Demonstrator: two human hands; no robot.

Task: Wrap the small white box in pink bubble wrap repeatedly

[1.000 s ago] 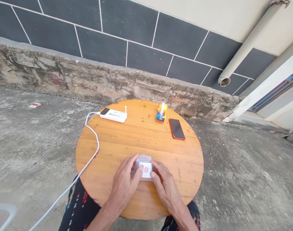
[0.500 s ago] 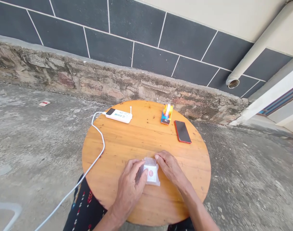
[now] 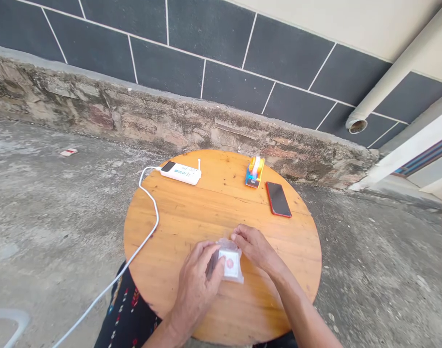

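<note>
Left hand (image 3: 199,271) is half-curled, a white packet (image 3: 231,264) held under its thumb. Plastic wrapping (image 3: 227,244) is pinched by the right hand (image 3: 254,246).

On the table (image 3: 184,217), the packet (image 3: 231,268) lies before the tape dispenser (image 3: 255,173).

Packet (image 3: 231,265): crinkled, translucent plastic film. Desk (image 3: 184,217): smooth wood, faint sheen. Phone (image 3: 278,199): glossy, glass-like front. Tape dispenser (image 3: 253,175): plastic. White device (image 3: 182,173): smooth plastic. Ground (image 3: 61,208): rough, matt concrete. Wall base (image 3: 170,121): coarse stone. Trousers (image 3: 126,309): cloth.
</note>
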